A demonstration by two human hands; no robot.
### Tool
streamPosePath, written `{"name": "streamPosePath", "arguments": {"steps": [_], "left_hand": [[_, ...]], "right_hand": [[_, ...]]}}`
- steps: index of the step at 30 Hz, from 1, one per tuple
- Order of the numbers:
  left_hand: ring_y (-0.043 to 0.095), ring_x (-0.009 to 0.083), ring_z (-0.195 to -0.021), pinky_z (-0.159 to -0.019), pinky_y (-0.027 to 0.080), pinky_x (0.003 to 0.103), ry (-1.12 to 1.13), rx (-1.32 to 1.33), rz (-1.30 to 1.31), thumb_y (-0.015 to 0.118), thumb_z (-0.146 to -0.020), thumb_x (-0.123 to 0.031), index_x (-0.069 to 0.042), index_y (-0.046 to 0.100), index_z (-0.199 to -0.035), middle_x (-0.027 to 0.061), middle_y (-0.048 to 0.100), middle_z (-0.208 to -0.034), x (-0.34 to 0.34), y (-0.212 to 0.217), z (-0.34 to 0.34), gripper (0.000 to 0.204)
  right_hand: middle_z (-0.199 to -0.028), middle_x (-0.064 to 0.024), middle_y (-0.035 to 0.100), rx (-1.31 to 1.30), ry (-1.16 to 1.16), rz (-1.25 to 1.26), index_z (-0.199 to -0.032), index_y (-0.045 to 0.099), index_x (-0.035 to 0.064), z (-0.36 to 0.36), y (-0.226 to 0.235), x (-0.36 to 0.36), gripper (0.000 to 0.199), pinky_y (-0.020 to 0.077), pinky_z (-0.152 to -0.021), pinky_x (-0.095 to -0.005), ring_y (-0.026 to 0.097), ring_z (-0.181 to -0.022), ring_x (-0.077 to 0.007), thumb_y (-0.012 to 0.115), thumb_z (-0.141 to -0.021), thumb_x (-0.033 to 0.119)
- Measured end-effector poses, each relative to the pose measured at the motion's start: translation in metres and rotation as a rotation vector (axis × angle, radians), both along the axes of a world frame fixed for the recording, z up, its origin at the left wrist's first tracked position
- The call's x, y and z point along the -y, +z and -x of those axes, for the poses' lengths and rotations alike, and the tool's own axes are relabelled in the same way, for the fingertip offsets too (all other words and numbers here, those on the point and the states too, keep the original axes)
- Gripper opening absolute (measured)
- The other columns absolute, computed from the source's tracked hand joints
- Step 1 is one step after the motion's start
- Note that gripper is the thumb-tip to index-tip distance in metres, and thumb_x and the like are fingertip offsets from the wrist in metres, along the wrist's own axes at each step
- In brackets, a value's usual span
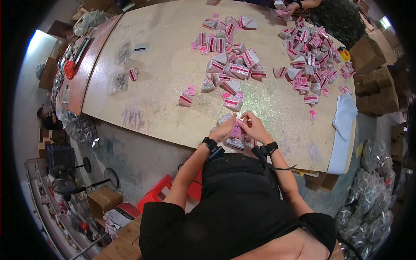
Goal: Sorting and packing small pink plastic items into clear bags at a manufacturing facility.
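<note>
Pink tag [236,131]: clamped by left fingers [232,120] and right fingers [248,116], near tabletop's [160,86] front edge
Glittery wedges [310,59]: heaped toward right edge

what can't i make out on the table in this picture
Print on the pink tag: too small in the head view, and fingers partly overlap it.
Lower wedges in the big pile: hidden in the head view by those on top.
Most of the person behind the far hand: cut off by the head view's top edge.
</note>
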State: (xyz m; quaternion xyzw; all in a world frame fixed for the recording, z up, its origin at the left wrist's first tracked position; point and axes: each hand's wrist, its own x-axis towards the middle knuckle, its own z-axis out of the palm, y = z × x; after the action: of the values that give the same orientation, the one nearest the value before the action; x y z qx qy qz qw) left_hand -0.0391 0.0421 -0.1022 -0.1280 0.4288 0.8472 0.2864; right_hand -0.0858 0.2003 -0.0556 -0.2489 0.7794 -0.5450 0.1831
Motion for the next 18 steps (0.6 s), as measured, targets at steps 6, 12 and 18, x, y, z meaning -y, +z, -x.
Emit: {"name": "streamPosePath", "arguments": {"steps": [6, 12, 18], "left_hand": [[0.056, 0.0125, -0.078, -0.056, 0.048, 0.027, -0.036, -0.160, 0.145, 0.029, -0.096, -0.040, -0.003, 0.048, -0.110, 0.0065, 0.056, -0.096, -0.001, -0.015, 0.008, 0.045], [0.053, 0.0078, -0.077, -0.064, 0.044, 0.021, -0.120, -0.219, 0.201, 0.066, -0.079, -0.020, -0.003, 0.047, -0.112, 0.0039, 0.056, -0.096, 0.005, 0.020, 0.012, 0.042], [0.050, 0.0149, -0.100, -0.086, 0.041, 0.028, -0.020, -0.606, 0.586, 0.079, -0.061, -0.016, -0.002, 0.042, -0.122, 0.0075, 0.053, -0.110, 0.010, 0.112, 0.002, 0.073]], "right_hand": [[-0.074, -0.0068, 0.056, 0.572, -0.040, 0.090, -0.097, 0.048, 0.0008, -0.005, -0.005, 0.011, 0.013, 0.0488, -0.049, -0.0237, 0.058, -0.060, -0.0099, 0.049, -0.085, 0.007], [-0.082, -0.0039, 0.055, 0.656, -0.137, 0.320, -0.108, 0.050, -0.0001, -0.009, 0.010, 0.018, 0.022, 0.0482, -0.061, -0.0211, 0.056, -0.067, -0.0109, 0.046, -0.088, 0.007], [-0.101, -0.0083, 0.051, -0.155, 0.049, 0.139, -0.102, 0.058, 0.0052, -0.003, 0.074, 0.002, 0.027, 0.0463, -0.067, -0.0238, 0.054, -0.085, -0.0163, 0.059, -0.076, -0.002]]}}
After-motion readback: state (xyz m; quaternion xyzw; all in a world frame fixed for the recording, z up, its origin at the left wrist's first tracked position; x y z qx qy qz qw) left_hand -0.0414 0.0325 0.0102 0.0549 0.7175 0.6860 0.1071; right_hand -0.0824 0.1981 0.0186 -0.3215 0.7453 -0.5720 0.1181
